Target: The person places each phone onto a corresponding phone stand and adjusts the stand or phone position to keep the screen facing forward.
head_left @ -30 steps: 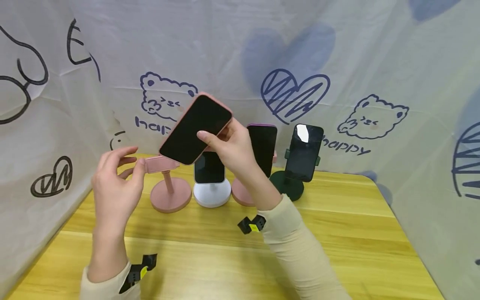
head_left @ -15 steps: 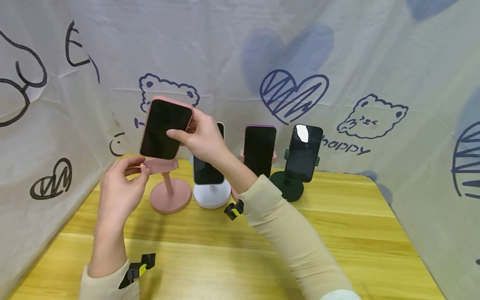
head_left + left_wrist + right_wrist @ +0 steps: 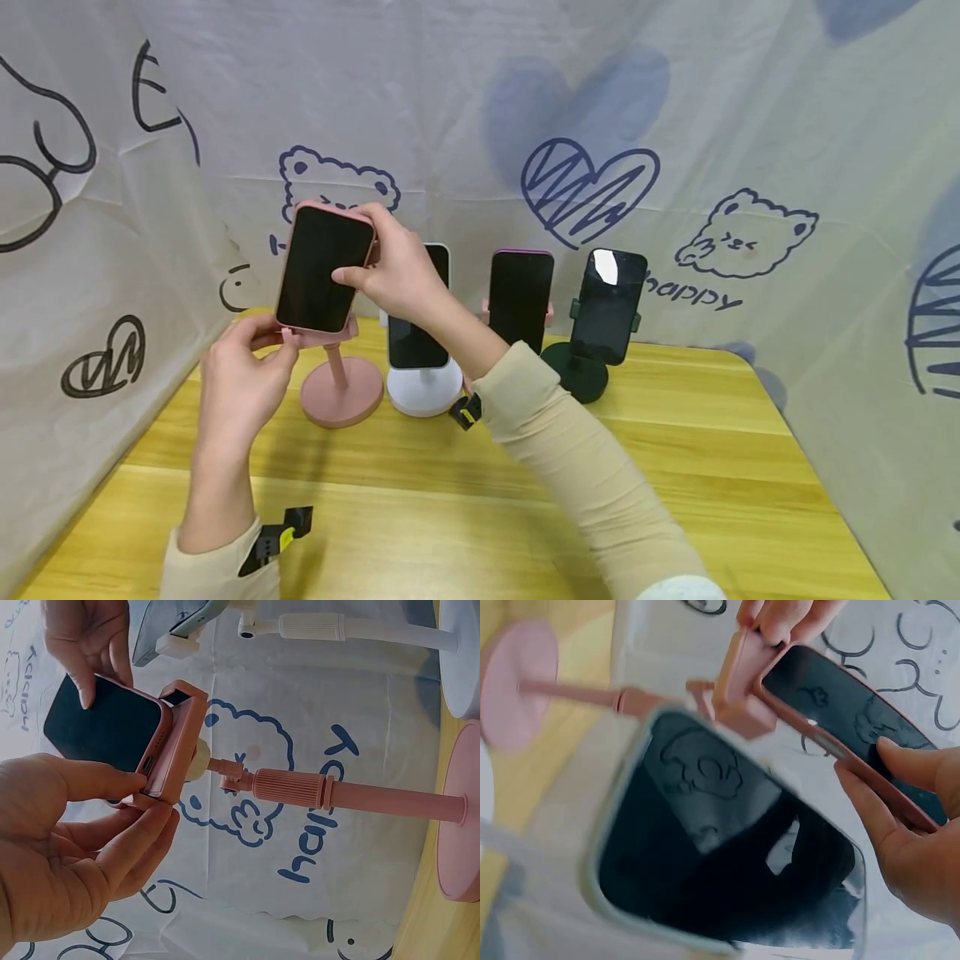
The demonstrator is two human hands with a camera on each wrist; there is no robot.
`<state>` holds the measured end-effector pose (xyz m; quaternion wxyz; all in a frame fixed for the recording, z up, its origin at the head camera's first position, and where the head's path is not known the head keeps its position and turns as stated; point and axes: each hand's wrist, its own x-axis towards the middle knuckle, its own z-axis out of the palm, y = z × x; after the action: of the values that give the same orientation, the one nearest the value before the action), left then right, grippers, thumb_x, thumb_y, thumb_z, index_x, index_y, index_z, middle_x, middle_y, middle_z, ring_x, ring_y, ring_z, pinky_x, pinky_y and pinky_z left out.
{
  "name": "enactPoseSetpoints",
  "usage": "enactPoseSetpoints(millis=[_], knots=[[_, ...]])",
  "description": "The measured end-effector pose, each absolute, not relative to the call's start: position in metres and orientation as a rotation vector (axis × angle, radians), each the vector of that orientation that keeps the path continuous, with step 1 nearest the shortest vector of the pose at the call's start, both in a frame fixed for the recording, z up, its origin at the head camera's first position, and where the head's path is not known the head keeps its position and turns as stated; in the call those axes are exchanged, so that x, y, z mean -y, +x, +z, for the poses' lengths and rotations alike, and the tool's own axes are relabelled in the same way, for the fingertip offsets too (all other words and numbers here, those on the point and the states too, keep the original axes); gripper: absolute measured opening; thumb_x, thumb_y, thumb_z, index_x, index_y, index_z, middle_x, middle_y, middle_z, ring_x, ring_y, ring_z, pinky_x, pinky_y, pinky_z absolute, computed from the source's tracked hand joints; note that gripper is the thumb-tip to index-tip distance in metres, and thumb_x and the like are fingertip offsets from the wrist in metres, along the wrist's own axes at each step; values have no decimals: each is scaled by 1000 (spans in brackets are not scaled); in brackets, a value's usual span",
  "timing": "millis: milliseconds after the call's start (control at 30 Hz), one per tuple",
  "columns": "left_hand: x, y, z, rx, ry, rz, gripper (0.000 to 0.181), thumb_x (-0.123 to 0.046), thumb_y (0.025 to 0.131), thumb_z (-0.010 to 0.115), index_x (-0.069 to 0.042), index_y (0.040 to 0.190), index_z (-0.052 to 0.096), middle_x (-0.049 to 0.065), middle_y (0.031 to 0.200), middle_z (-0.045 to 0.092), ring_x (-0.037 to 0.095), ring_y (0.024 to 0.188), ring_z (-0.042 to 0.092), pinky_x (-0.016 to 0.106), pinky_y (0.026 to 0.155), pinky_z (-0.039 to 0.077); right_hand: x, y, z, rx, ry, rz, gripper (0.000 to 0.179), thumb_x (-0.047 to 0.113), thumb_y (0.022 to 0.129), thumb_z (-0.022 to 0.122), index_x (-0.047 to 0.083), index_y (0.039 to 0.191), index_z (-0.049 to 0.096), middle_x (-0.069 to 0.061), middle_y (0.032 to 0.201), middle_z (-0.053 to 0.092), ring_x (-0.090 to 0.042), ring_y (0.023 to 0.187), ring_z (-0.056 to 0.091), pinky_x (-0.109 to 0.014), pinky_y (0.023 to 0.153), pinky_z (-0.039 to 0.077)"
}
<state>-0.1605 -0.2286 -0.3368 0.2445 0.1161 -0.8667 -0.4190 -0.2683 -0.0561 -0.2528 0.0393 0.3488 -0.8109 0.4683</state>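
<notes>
My right hand [image 3: 401, 271] holds a smartphone in a pink case [image 3: 318, 267] by its right edge, thumb over the dark screen. The phone stands nearly upright, leaning a little. Its lower end is at the cradle [image 3: 187, 739] of a pink phone stand [image 3: 341, 393]. In the left wrist view, a narrow strip of the cradle shows between the phone's port end and the lip. My left hand [image 3: 243, 379] pinches the cradle's left end between thumb and fingers. The right wrist view shows the phone's bottom corner meeting the cradle beside my left fingertips.
To the right stand a white stand [image 3: 423, 396] with a phone [image 3: 416, 342], a second pink stand with a phone [image 3: 520, 296], and a dark green stand [image 3: 573, 375] with a phone [image 3: 609, 308]. My right forearm crosses before them. A printed cloth [image 3: 450, 100] hangs behind the wooden table [image 3: 675, 467].
My right hand has brought the phone left and then down to the pink stand's cradle, turning it more upright. My left hand has shifted slightly right and now pinches the cradle's end.
</notes>
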Motion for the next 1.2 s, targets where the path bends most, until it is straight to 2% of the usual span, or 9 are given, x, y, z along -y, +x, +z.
enactPoseSetpoints(millis=[233, 333, 400, 467, 533, 633, 800, 1067, 1200], knots=[[229, -160, -336, 2380, 336, -1149, 37, -21, 102, 63, 1, 131, 66, 21, 127, 66, 38, 116, 66, 22, 77, 48, 60, -274, -230, 2603, 1207, 883, 69, 15, 93, 80, 5, 149, 41, -9, 143, 51, -20, 123, 55, -22, 102, 49], [229, -160, -336, 2391, 342, -1166, 37, -22, 102, 62, 0, 132, 66, 20, 127, 67, 36, 117, 67, 34, 88, 58, 62, -280, -223, 2638, 1293, 751, 74, 17, 95, 78, 6, 154, 35, -9, 150, 48, -19, 129, 53, -22, 107, 46], [230, -160, -336, 2395, 338, -1171, 37, -23, 102, 62, 0, 132, 66, 20, 126, 69, 35, 116, 68, 42, 94, 59, 63, -286, -219, 2651, 1347, 668, 77, 20, 96, 76, 7, 157, 32, -8, 154, 46, -18, 134, 51, -21, 110, 44], [231, -160, -336, 2391, 332, -1174, 37, -22, 102, 62, 0, 131, 67, 20, 125, 69, 34, 116, 68, 39, 95, 60, 64, -292, -217, 2657, 1393, 606, 79, 22, 97, 75, 9, 160, 29, -7, 158, 44, -17, 138, 48, -20, 113, 40], [231, -160, -337, 2381, 331, -1171, 37, -22, 102, 62, 0, 131, 68, 19, 123, 71, 32, 112, 69, 26, 88, 58, 64, -298, -215, 2665, 1430, 554, 82, 24, 97, 75, 11, 162, 27, -6, 161, 41, -16, 143, 43, -20, 117, 35], [230, -159, -337, 2363, 338, -1177, 36, -23, 101, 64, -1, 129, 69, 18, 120, 72, 28, 107, 70, 11, 76, 49, 66, -306, -213, 2686, 1457, 502, 85, 26, 97, 75, 14, 164, 25, -3, 165, 36, -14, 148, 37, -19, 120, 30], [230, -160, -340, 2332, 344, -1190, 36, -22, 99, 66, -2, 128, 71, 17, 119, 73, 23, 104, 69, 8, 73, 48, 68, -312, -212, 2714, 1481, 449, 88, 28, 97, 74, 18, 166, 21, -1, 169, 29, -13, 153, 30, -21, 123, 25], [231, -159, -338, 2289, 312, -1161, 32, -17, 98, 67, 0, 125, 72, 17, 116, 74, 26, 103, 71, 2, 75, 45, 69, -315, -210, 2723, 1459, 420, 88, 30, 98, 73, 18, 167, 19, 0, 171, 26, -12, 155, 27, -20, 123, 24], [231, -159, -338, 2298, 317, -1157, 32, -18, 98, 67, -1, 125, 73, 16, 116, 74, 13, 97, 69, 3, 75, 46, 67, -315, -211, 2720, 1465, 422, 87, 29, 98, 73, 19, 167, 20, 0, 171, 26, -13, 155, 26, -21, 124, 24]])
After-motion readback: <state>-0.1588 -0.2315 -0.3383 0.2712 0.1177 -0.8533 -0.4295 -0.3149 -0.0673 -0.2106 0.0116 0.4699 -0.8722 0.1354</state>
